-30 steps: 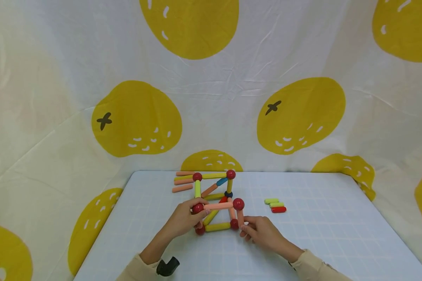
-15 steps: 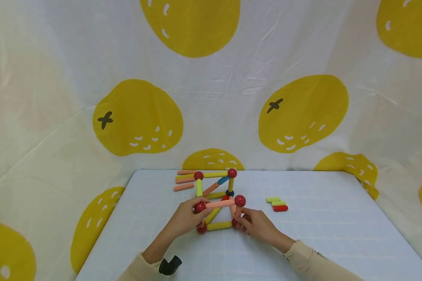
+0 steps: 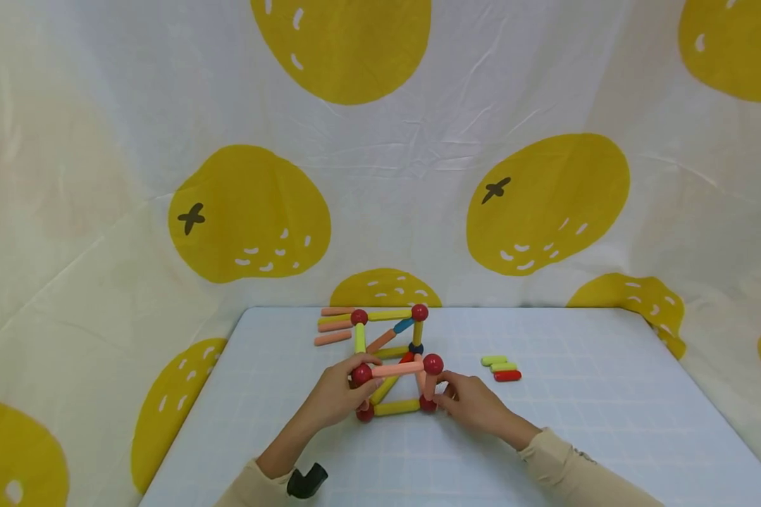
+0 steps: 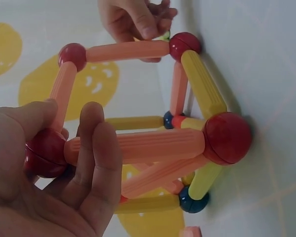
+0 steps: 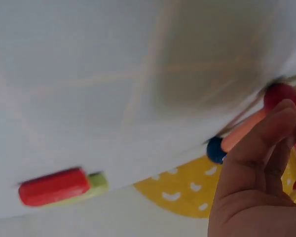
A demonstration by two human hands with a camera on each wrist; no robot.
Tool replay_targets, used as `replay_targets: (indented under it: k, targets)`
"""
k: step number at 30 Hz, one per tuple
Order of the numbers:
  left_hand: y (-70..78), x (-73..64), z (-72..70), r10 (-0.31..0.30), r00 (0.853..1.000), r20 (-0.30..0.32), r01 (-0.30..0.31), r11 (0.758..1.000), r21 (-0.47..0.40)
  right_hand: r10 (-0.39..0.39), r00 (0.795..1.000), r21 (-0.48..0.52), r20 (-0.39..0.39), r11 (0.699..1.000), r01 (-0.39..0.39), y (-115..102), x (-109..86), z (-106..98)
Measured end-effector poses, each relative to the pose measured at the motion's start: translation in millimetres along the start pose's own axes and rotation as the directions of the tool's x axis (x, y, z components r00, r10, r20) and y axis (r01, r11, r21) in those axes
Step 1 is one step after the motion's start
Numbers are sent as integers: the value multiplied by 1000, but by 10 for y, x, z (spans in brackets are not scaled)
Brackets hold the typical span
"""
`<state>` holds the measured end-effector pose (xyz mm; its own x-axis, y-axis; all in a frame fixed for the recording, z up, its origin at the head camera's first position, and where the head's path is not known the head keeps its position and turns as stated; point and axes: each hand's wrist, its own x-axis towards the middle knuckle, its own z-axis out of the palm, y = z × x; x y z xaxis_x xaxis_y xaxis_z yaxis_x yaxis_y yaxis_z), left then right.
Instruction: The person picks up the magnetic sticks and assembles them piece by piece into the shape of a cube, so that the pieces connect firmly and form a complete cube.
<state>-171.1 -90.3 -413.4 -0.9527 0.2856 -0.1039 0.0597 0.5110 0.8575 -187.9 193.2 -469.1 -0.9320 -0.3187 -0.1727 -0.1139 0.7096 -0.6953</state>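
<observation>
A frame of magnetic building sticks and balls stands on the table. My left hand (image 3: 339,394) grips the red ball (image 4: 48,153) at its near upper left corner. From that ball a pale orange stick (image 3: 397,369) runs to another red ball (image 3: 433,364) at the upper right. Below it an upright orange stick (image 4: 128,51) joins a lower red ball (image 4: 185,46). My right hand (image 3: 475,403) is beside this stick and lower ball, with thumb and index finger apart; whether the fingertips touch them is unclear. Yellow sticks (image 3: 397,407) and dark blue balls (image 4: 194,199) form other parts.
Several loose orange and yellow sticks, including an orange stick (image 3: 332,339), lie behind the frame at left. To the right are two lime sticks (image 3: 495,360) and a red stick (image 5: 54,187). A patterned cloth (image 3: 393,211) hangs behind the white table (image 3: 583,394).
My right hand has brought the hanging orange stick leftward onto the lower right red ball, and its fingers have loosened. My left hand keeps its hold on the upper left ball.
</observation>
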Motion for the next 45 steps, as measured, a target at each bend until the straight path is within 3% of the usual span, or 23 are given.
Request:
replay_targets:
  k: [4, 8, 12, 14, 17, 21, 24, 27, 30, 34, 38, 41, 45]
  targets:
    - [-11, -12, 4, 5, 1000, -11, -5, 1000, 1, 19, 995, -152, -99, 988, -34, 223, -8, -278]
    - [-55, -42, -5, -49, 998, -45, 49, 999, 11, -22, 982, -309, -190, 950, -38, 548, -82, -580]
    - [-145, -74, -38, -102, 993, -55, 106, 991, 84, 3, 981, -396, -193, 915, -81, 795, -182, -760]
    - [-227, -77, -50, -125, 992, -22, 127, 984, 126, 26, 984, -416, -174, 904, -97, 862, -220, -796]
    - [-377, -59, -39, -149, 986, 77, 135, 977, 162, 34, 988, -433, -151, 896, -97, 920, -251, -795]
    - [-551, -22, 5, -105, 978, 183, 76, 984, 159, -3, 988, -485, -156, 871, -74, 956, -267, -765]
    - [-615, 13, 35, -49, 978, 204, 16, 987, 161, -27, 986, -553, -162, 830, -68, 958, -284, -740]
    - [-628, 45, 60, -31, 980, 198, -4, 985, 173, -32, 988, -593, -154, 802, -67, 908, -313, -697]
    - [-621, 66, 88, -40, 981, 192, 4, 983, 182, -18, 991, -561, -131, 826, -59, 797, -352, -621]
    - [-596, 88, 137, -39, 983, 181, 2, 980, 200, 10, 996, -395, -93, 917, -47, 554, -417, -487]
    - [-569, 128, 196, -25, 986, 162, -14, 972, 235, -46, 998, -211, -34, 977, 38, 271, -459, -374]
    - [-563, 181, 241, -14, 989, 147, -24, 967, 255, -112, 994, -90, 11, 990, 112, 66, -446, -305]
    - [-537, 269, 293, -6, 990, 138, -31, 963, 269, -170, 985, 50, 19, 984, 169, -176, -388, -204]
